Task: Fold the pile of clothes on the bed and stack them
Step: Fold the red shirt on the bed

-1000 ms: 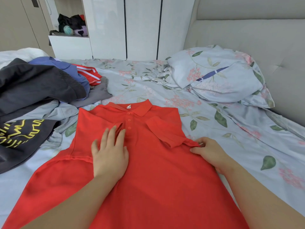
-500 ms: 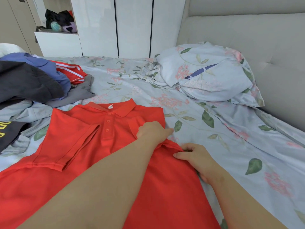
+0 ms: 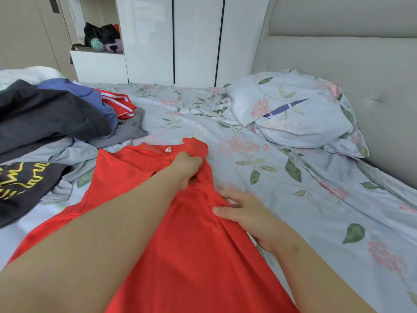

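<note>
The left hand [image 3: 188,168] reaches across the red polo shirt [image 3: 191,245] with its fingers curled tight into a bunch of fabric just below the collar, beside the button placket. The cloth rises in creases around the knuckles, and the fingertips are buried in it. The right hand [image 3: 248,213] lies lower, on the shirt's right edge. Its fingers are loosely extended and its thumb is laid flat on the red cloth. A little fabric shows between thumb and forefinger, but whether it is pinched there or only pressed down cannot be made out. The shirt lies front up on the floral bed [image 3: 293,199] with its collar pointing away. The left forearm hides much of the chest, the far sleeve is lost under the gathered folds, and the hem runs off the bottom of the view. The pile of clothes [image 3: 49,118] sits to the left: dark grey, blue, red with white stripes, and a black piece with yellow print, partly cut off by the frame. A pillow [image 3: 293,109] rests against the headboard [image 3: 349,59].
</note>
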